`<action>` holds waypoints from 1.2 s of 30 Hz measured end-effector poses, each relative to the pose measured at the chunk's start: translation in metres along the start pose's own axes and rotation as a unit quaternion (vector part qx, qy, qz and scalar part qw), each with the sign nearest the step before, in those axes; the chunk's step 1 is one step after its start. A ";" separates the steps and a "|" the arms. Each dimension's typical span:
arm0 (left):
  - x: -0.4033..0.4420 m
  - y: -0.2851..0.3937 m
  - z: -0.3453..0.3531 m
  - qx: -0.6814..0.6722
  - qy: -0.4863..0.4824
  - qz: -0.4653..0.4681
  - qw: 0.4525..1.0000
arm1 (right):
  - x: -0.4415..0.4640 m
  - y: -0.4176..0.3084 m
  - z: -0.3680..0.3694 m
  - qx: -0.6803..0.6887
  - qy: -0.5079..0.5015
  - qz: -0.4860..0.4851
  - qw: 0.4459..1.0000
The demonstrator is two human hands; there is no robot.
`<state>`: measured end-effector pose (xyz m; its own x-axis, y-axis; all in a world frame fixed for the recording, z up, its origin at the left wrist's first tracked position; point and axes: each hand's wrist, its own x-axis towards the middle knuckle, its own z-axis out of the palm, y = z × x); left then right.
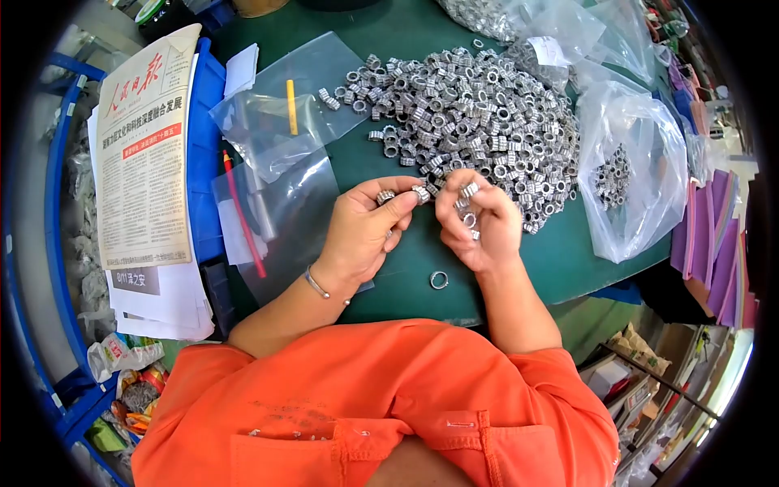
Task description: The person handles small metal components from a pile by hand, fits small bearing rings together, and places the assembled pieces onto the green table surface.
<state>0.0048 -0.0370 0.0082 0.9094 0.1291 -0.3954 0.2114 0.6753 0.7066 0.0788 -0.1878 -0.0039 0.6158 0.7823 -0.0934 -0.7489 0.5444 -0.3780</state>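
Note:
My left hand (369,219) is closed, pinching a small ridged metal ring (421,194) between thumb and forefinger; another ring (385,197) sits against its curled fingers. Just to the right, my right hand (480,217) is curled around several similar rings (468,218); its fingertips are near the ring in my left hand. Beyond both hands spreads a large heap of grey metal rings (487,114) on the green table (389,296). A single thin ring (439,280) lies on the table below my right hand.
At right stands a clear plastic bag (641,207) with some rings inside; more bags (560,32) are behind the heap. Left are flat plastic bags (284,183), a yellow stick (292,107), a red pen (243,219), a newspaper (150,162) and a blue bin (204,154).

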 end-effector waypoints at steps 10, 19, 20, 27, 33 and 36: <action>-0.003 -0.002 -0.006 0.032 -0.044 0.031 0.998 | 0.000 0.016 0.015 -0.522 0.098 -0.189 0.826; 0.000 0.005 0.000 -0.138 0.000 -0.019 0.990 | -0.001 0.007 0.016 -0.217 0.144 -0.039 0.965; 0.000 0.004 0.000 -0.139 -0.001 -0.020 0.990 | -0.001 0.005 0.014 -0.191 0.136 -0.028 0.972; 0.000 0.000 -0.005 -0.050 -0.035 0.015 0.998 | -0.001 0.001 0.012 -0.141 0.120 0.001 0.983; -0.002 0.002 -0.001 -0.085 -0.036 -0.017 0.996 | -0.001 0.000 0.008 -0.110 0.114 0.006 0.987; -0.002 0.001 0.000 -0.041 -0.034 -0.002 0.999 | -0.001 0.005 0.016 -0.091 0.092 -0.056 0.990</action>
<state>0.0030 -0.0365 0.0096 0.9315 0.0787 -0.3550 0.1874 0.7327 0.6542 0.0706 -0.1805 0.0086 0.7385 0.6435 -0.2013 -0.6280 0.5478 -0.5528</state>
